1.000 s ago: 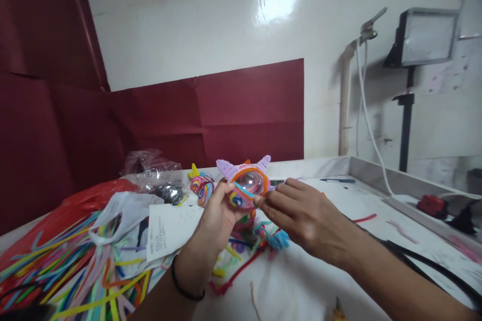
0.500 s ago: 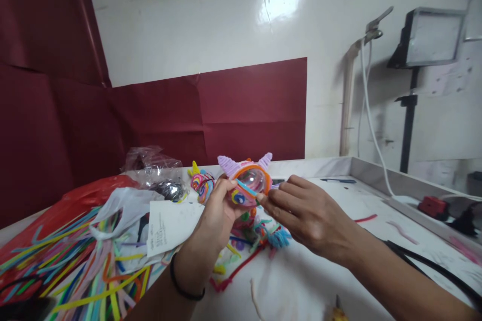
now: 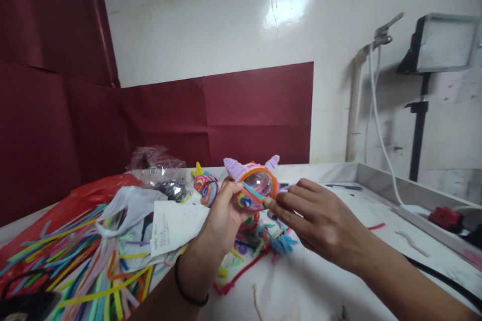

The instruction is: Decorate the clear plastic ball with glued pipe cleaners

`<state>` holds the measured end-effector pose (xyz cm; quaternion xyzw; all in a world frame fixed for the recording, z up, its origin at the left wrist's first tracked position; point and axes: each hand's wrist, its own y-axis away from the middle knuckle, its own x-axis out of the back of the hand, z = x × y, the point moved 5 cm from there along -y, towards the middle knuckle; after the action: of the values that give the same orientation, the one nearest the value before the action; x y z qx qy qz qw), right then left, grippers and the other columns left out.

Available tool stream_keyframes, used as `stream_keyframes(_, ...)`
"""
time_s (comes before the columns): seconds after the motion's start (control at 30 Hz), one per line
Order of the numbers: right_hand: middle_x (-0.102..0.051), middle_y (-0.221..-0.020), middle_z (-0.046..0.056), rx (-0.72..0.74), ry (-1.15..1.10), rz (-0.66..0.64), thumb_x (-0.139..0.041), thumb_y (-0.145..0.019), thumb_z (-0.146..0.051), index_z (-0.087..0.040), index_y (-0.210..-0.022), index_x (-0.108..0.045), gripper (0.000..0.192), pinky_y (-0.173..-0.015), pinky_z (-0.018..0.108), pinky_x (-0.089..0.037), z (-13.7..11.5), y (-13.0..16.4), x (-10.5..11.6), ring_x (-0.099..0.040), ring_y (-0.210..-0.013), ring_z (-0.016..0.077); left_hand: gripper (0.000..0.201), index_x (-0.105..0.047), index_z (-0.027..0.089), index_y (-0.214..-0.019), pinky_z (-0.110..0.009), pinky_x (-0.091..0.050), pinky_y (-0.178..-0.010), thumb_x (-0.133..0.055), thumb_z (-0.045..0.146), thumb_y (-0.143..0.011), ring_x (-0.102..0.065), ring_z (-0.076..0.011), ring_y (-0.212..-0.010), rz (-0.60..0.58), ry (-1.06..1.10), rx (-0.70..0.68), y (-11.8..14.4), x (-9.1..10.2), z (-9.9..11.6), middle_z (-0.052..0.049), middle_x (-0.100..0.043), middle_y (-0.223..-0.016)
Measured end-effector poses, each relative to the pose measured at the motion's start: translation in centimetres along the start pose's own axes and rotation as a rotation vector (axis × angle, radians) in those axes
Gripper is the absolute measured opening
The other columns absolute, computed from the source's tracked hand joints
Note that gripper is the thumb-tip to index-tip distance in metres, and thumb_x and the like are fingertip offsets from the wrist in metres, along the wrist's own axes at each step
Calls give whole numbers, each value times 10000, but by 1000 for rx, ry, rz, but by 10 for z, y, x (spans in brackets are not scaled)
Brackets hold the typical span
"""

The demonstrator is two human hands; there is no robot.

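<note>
My left hand (image 3: pixel 222 215) grips a clear ball covered in coiled pipe cleaners (image 3: pixel 259 179), its thumb on the front and its fingers mostly hidden behind. Two lavender pointed ears rise from the top, and an orange pipe cleaner rims the see-through window. Along the window's lower left edge runs a light blue pipe cleaner (image 3: pixel 253 192). The thumb and fingertips of my right hand (image 3: pixel 316 218) pinch its lower end against the ball. Behind my left hand lies a similar small coiled piece with a yellow tip (image 3: pixel 206 186).
Loose pipe cleaners (image 3: pixel 94 281) spread over the left, by a white bag (image 3: pixel 128 203), a red bag (image 3: pixel 113 184) and a white card (image 3: pixel 176 225). Pipe cleaner scraps (image 3: pixel 278 241) lie beneath my hands. A pen (image 3: pixel 344 187) and red plug (image 3: pixel 446 219) are at right.
The view has shifted slightly, so everything sits a little to the right and lower. Both hands keep their hold, and the blue pipe cleaner lies closer along the orange rim.
</note>
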<state>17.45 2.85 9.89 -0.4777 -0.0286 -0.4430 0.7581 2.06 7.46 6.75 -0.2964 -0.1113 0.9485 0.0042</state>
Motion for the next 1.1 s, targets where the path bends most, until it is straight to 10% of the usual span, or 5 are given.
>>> stream_keyframes(1.1,-636,-714,67,-2,-2,-32,-390,-1006,-89,-99,-880,-692,327,-608,365,-297,0,-1,0,-472,-642,194,220,-605,184,-859,-334,-563,-719,-711,242,-675,-633,-196,-839,17,7,3,-1,1,-5,-45,-652,-890)
